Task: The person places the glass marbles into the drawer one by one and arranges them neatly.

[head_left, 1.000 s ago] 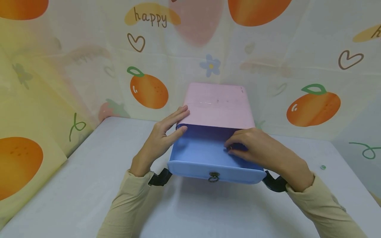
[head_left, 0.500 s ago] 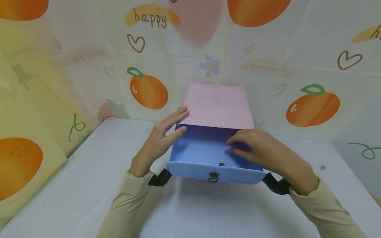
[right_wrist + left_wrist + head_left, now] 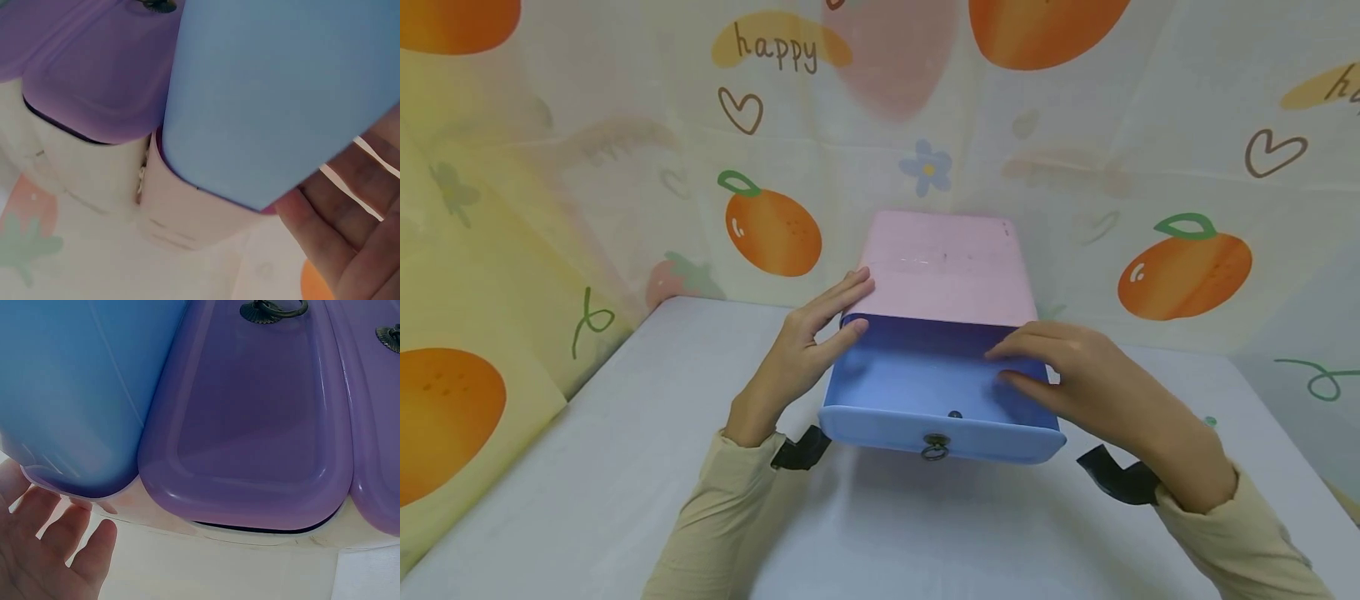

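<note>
A blue drawer [image 3: 917, 375] stands pulled out at the top of a pink cabinet [image 3: 951, 258]. Inside, against its front wall, lies a small dark marble-like ball [image 3: 955, 414]. My left hand [image 3: 808, 337] rests on the cabinet's left top edge, fingers straight, thumb by the drawer's left side. Over the drawer's right side hovers my right hand [image 3: 1067, 367], thumb and fingers parted with nothing between them. The left wrist view shows my left fingers [image 3: 65, 531] beside the blue drawer; in the right wrist view my right fingers [image 3: 325, 225] are near its other side.
Purple drawers [image 3: 250, 425] with metal ring pulls sit below the blue one. A metal ring pull [image 3: 935, 448] hangs on the blue front. A small green piece [image 3: 1210, 422] lies on the white table [image 3: 625, 467] at right. A fruit-print cloth [image 3: 985, 150] hangs behind.
My right hand has let go of the small dark ball, which now lies at the drawer's front, and has drawn back to the right with its fingers spreading. The left hand stays put.
</note>
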The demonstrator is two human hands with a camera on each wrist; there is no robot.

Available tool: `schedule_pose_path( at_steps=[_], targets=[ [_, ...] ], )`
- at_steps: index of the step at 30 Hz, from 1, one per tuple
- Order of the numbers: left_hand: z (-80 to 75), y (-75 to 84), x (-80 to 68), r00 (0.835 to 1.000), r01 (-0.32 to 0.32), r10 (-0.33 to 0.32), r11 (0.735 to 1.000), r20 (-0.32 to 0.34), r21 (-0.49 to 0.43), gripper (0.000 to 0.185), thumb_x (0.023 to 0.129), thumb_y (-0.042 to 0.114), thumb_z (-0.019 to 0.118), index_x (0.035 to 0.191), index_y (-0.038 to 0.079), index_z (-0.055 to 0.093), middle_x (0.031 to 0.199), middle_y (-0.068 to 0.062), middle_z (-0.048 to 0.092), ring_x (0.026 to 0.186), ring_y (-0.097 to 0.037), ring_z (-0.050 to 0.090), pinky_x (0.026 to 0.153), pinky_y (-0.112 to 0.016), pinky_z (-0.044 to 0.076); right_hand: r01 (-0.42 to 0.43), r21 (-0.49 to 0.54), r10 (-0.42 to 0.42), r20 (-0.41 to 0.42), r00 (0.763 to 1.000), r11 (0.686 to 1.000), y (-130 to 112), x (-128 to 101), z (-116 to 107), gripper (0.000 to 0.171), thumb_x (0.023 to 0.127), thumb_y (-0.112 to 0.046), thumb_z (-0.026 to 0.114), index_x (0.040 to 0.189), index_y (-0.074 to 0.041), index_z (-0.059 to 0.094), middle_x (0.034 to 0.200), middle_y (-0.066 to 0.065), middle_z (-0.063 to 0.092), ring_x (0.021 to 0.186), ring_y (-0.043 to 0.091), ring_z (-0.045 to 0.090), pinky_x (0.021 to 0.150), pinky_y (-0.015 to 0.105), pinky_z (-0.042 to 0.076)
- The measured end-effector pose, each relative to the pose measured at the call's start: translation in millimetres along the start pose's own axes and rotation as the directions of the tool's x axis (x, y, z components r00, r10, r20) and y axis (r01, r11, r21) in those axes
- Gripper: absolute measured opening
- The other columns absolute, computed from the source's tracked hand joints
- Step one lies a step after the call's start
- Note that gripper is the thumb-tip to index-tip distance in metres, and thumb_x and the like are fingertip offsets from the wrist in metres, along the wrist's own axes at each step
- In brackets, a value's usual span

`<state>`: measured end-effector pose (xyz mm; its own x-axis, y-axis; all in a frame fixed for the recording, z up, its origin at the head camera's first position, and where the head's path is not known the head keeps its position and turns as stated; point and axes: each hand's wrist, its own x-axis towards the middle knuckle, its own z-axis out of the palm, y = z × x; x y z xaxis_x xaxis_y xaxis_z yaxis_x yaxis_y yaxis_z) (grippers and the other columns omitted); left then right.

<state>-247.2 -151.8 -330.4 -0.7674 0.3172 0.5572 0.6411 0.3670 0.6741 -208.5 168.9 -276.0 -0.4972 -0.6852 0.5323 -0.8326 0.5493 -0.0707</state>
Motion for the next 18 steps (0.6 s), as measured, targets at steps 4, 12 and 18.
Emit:
schedule_pose_path(
  at_steps=[4, 12, 18],
  targets=[
    [0.3, 0.0, -0.1, 1.000, 0.001, -0.001, 1.000, -0.001, -0.004, 0.049, 0.098, 0.016, 0.059, 0.146, 0.016, 0.051, 0.158, 0.006, 0.041, 0.150, -0.009, 0.031, 0.122, -0.043, 0.030, -0.010, -0.021, 0.009, -0.042, 0.999, 1.000, 0, -7, -3, 0.040, 0.065, 0.003, 0.087, 0.101, -0.010, 0.076, 0.101, 0.000, 0.075, 0.096, 0.022, 0.072, 0.080, 0.038, 0.060],
    [0.3, -0.6, 0.7, 1.000, -0.003, 0.003, 1.000, -0.001, -0.008, 0.048, 0.098, 0.016, 0.059, 0.146, 0.017, 0.051, 0.157, 0.006, 0.042, 0.149, -0.008, 0.031, 0.122, -0.042, 0.030, -0.002, -0.004, 0.001, -0.124, 0.992, 1.000, 6, -20, -5, 0.046, 0.060, 0.007, 0.088, 0.101, -0.010, 0.076, 0.103, 0.001, 0.075, 0.097, 0.022, 0.070, 0.100, -0.003, 0.034],
    [0.8, 0.2, 0.2, 1.000, -0.004, 0.004, 1.000, -0.004, -0.008, 0.048, 0.098, 0.015, 0.059, 0.146, 0.016, 0.051, 0.157, 0.006, 0.042, 0.149, -0.008, 0.031, 0.122, -0.042, 0.030, -0.045, 0.007, 0.046, -0.128, 0.991, 0.999, 8, -28, -9, 0.027, 0.086, -0.027, 0.078, 0.107, -0.011, 0.075, 0.106, -0.001, 0.073, 0.099, 0.018, 0.068, 0.097, -0.002, 0.037]
  ],
)
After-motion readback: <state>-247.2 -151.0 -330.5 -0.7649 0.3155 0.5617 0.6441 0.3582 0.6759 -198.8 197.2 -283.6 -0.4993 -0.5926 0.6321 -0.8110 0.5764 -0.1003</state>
